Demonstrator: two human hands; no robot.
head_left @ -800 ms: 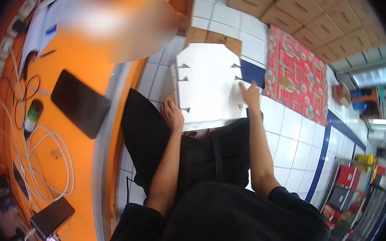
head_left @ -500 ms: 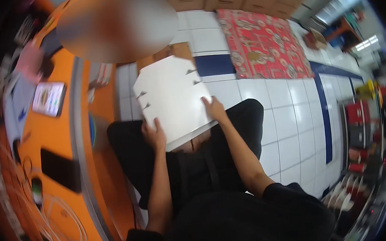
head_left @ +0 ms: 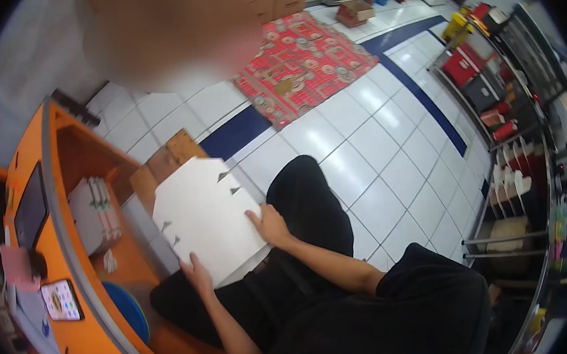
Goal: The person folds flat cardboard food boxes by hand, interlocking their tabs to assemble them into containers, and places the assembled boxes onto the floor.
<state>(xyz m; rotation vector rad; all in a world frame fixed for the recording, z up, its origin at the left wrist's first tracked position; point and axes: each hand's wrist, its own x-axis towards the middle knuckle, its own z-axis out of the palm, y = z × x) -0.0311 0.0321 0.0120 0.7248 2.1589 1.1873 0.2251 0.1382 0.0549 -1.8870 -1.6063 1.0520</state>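
A white cardboard box [head_left: 207, 214] with clipped far corners rests at my lap. Small dark cut slots show along its left and right sides. My left hand [head_left: 197, 273] grips its near left edge, thumb on top. My right hand [head_left: 269, 225] holds the right edge the same way, with the other fingers partly hidden underneath. A second white layer shows below the top panel at the near edge. Just beyond the box stands a brown wooden stool or box [head_left: 183, 145], partly covered by it.
On my left is an orange desk [head_left: 64, 216] with a phone [head_left: 62, 301] on top and stacked white boxes [head_left: 93, 217] on its shelf. A red patterned mat [head_left: 307, 67] lies on the white tiled floor. A metal rack [head_left: 497, 151] holding several items stands at right.
My view has swung to the right, so the desk, mat and rack sit differently in it. Both hands keep their hold on the white box's sides.
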